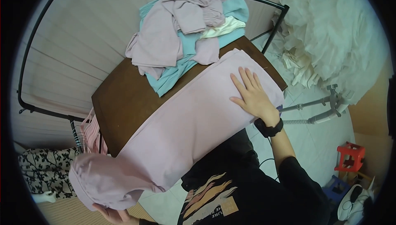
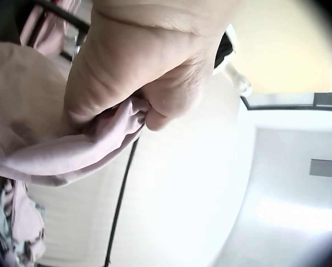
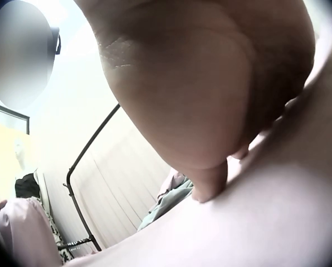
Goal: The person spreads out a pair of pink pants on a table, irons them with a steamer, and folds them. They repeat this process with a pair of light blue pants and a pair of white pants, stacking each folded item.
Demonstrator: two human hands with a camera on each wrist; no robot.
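Note:
A long lilac garment (image 1: pixel 185 117), folded into a strip, lies slantwise over the front of a brown table (image 1: pixel 128 97). Its left end hangs past the table edge in a bulging bunch. At that end my left hand (image 1: pixel 110 215) holds the fabric from below; the left wrist view shows the thumb and curled fingers pinching a fold of the lilac cloth (image 2: pixel 71 156). My right hand (image 1: pixel 253 97) rests palm down on the garment's right end, fingers straight and spread. In the right wrist view its thumb touches the cloth (image 3: pixel 255 217).
A heap of lilac and turquoise clothes (image 1: pixel 165 39) sits at the table's back. Black rack bars (image 1: pixel 45 111) surround it, with pink hangers (image 1: pixel 94 132) at left. White tulle (image 1: pixel 330 31), a grey stand (image 1: pixel 313 105) and a red stool (image 1: pixel 350 157) are at right.

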